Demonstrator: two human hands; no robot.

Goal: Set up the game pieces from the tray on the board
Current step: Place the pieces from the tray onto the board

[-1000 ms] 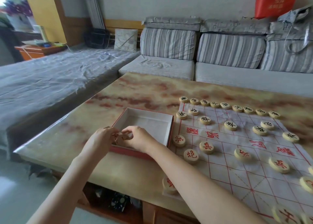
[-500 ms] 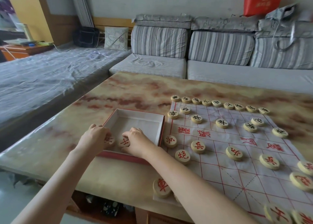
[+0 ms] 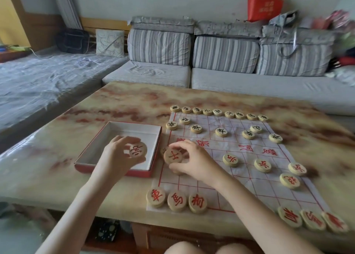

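My left hand (image 3: 115, 158) holds a round wooden piece with a red character (image 3: 137, 150) above the red-rimmed white tray (image 3: 132, 126). My right hand (image 3: 194, 160) grips another red-marked piece (image 3: 173, 156) over the left edge of the white cloth board (image 3: 247, 178). Black-marked pieces (image 3: 218, 112) line the board's far row, with more in front of them. Red-marked pieces sit on the near half: three at the near left (image 3: 176, 200), three at the near right (image 3: 312, 219), several across the middle (image 3: 262, 165). The tray's floor shows no pieces.
The board and tray lie on a marbled yellow-brown table (image 3: 57, 157). A striped grey sofa (image 3: 221, 57) runs behind it, a grey covered platform (image 3: 38, 84) to the left. My knees (image 3: 207, 249) show below the table's near edge.
Both hands have lifted out of the tray, each with a red-marked piece. The right hand has moved right, over the board's left edge. The camera has turned rightward.
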